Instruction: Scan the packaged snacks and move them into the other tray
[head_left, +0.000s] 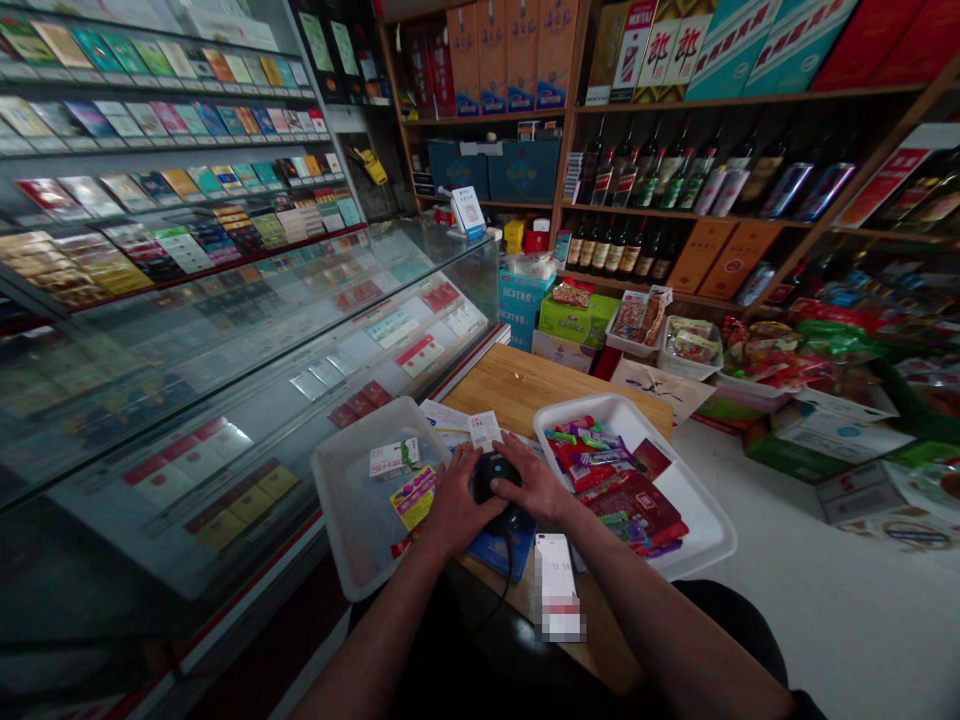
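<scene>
A round black device (493, 478) with a cable stands on a blue booklet (517, 556) between my hands. My left hand (459, 500) is wrapped against its left side. From the right, my right hand (534, 482) closes on it, thumb across the front. Just beyond my fingers lies a small white printed card (484, 430). The white tray at left (337, 520) holds a white box (394, 457) and a yellow packet (414, 496). Red and purple candy packs (592, 450) fill part of the white tray at right (709, 515). A phone (555, 585) with a lit screen lies nearer me.
A wooden table (517, 385) carries the trays. On the left runs a glass display counter (262, 300) with cigarette packs. Shelves of bottles (622, 180) and boxes are at the back. Bins of snacks (780, 350) stand at right above the pale floor (787, 560).
</scene>
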